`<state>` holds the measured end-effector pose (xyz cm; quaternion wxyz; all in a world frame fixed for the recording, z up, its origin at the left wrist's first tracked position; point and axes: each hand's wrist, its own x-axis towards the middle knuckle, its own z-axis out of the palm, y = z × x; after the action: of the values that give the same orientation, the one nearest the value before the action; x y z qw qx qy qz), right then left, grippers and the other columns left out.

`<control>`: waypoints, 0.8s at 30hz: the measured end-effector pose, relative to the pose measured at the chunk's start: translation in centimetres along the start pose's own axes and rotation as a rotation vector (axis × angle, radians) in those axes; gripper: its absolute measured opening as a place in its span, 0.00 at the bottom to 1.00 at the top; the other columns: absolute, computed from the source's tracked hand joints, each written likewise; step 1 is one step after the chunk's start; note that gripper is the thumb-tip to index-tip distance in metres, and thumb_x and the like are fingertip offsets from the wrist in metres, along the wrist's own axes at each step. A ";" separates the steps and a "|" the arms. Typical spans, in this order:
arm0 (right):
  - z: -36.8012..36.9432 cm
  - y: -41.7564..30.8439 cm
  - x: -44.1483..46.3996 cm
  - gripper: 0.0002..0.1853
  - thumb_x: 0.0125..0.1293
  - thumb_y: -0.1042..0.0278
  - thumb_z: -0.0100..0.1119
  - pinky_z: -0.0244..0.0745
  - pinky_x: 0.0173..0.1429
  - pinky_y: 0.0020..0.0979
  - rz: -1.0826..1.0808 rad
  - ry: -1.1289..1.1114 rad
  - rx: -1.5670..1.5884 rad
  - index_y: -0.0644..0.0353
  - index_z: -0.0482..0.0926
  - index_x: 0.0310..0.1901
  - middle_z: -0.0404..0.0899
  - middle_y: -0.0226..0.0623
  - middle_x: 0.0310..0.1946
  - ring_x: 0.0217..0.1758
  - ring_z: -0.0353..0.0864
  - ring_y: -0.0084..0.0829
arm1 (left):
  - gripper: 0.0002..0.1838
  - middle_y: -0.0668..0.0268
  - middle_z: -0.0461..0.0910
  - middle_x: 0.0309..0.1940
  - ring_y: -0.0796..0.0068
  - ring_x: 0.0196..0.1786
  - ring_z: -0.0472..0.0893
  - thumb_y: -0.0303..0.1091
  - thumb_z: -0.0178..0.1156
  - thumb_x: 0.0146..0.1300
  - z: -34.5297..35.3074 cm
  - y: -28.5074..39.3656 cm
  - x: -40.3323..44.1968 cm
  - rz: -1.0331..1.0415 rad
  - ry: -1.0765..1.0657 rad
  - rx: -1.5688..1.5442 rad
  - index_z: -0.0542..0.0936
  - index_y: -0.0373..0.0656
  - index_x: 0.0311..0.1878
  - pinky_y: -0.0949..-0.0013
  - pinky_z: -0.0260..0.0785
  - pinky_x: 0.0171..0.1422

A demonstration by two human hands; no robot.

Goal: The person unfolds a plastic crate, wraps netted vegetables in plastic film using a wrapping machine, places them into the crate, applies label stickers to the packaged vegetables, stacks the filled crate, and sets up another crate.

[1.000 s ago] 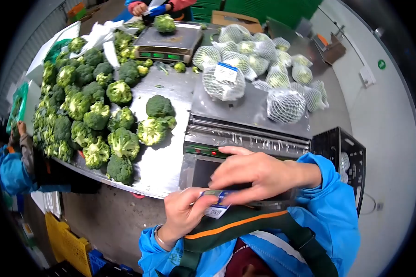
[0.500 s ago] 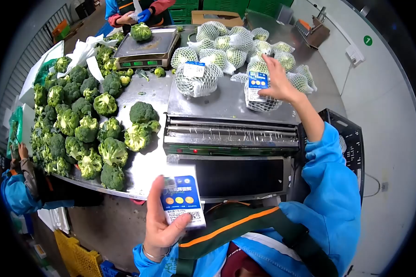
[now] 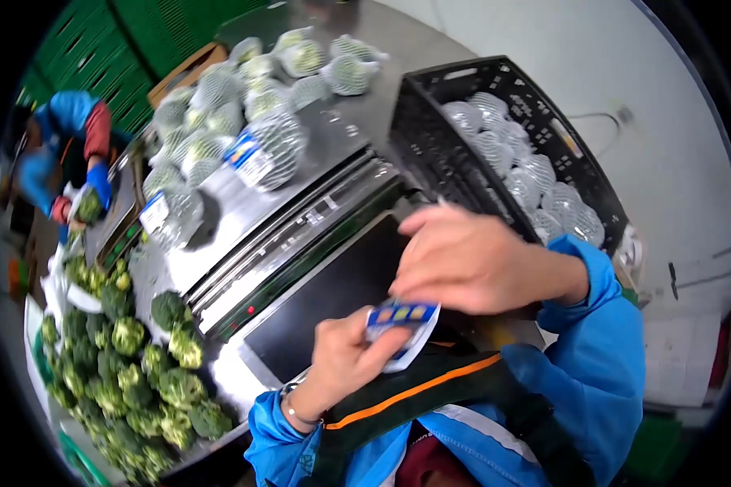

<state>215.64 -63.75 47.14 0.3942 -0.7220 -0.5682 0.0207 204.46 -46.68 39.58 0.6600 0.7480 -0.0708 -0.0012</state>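
Note:
In my left hand (image 3: 345,357) is a small stack of blue-and-white printed labels (image 3: 406,321), tilted, with the thumb lying across it. My right hand (image 3: 471,264) is just above and beside the stack, its fingers bent and smeared by motion; whether it grips anything is unclear. Both hands are over the near edge of a wrapping machine with a dark plate (image 3: 325,284). Beyond its roller bar, a net-covered wrapped broccoli (image 3: 276,150) bears a blue-and-white label (image 3: 248,158). Another wrapped broccoli (image 3: 183,223) with a label sits to its left.
A black crate (image 3: 414,114) at the right holds several wrapped heads. Several netted broccoli (image 3: 219,89) lie at the back, with bare broccoli (image 3: 130,381) piled at the left. Across the table, a co-worker (image 3: 69,122) with a blue glove handles a broccoli.
The view has turned right, bringing the black crate into sight. My right hand has left the wrapped, labelled broccoli and come back beside the label stack in my left hand.

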 end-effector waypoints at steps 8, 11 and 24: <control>-23.0 20.0 -6.9 0.15 0.52 0.66 0.60 0.70 0.43 0.24 0.713 0.187 -0.145 0.63 0.74 0.41 0.75 0.32 0.34 0.39 0.73 0.22 | 0.27 0.59 0.80 0.38 0.76 0.37 0.79 0.25 0.58 0.59 6.3 2.8 4.8 -0.290 0.027 -0.513 0.63 0.34 0.61 0.74 0.71 0.44; -21.6 33.4 -7.5 0.20 0.46 0.65 0.63 0.71 0.43 0.29 0.696 -0.082 -0.248 0.63 0.74 0.42 0.75 0.36 0.34 0.38 0.74 0.27 | 0.42 0.52 0.74 0.48 0.64 0.47 0.77 0.19 0.57 0.55 10.1 6.3 7.3 -0.112 0.169 -0.683 0.42 0.38 0.68 0.68 0.69 0.53; -14.6 43.4 -14.9 0.39 0.45 0.52 0.67 0.56 0.61 0.47 0.727 -0.104 -0.784 0.51 0.63 0.61 0.67 0.39 0.54 0.59 0.63 0.39 | 0.12 0.59 0.81 0.37 0.80 0.34 0.80 0.22 0.57 0.58 15.4 4.0 14.1 -0.083 0.107 0.011 0.75 0.34 0.46 0.80 0.70 0.36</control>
<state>252.27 -86.10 25.27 0.0336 -0.9633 -0.2652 -0.0223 216.58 -63.84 42.82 0.6582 0.7528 -0.0044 0.0117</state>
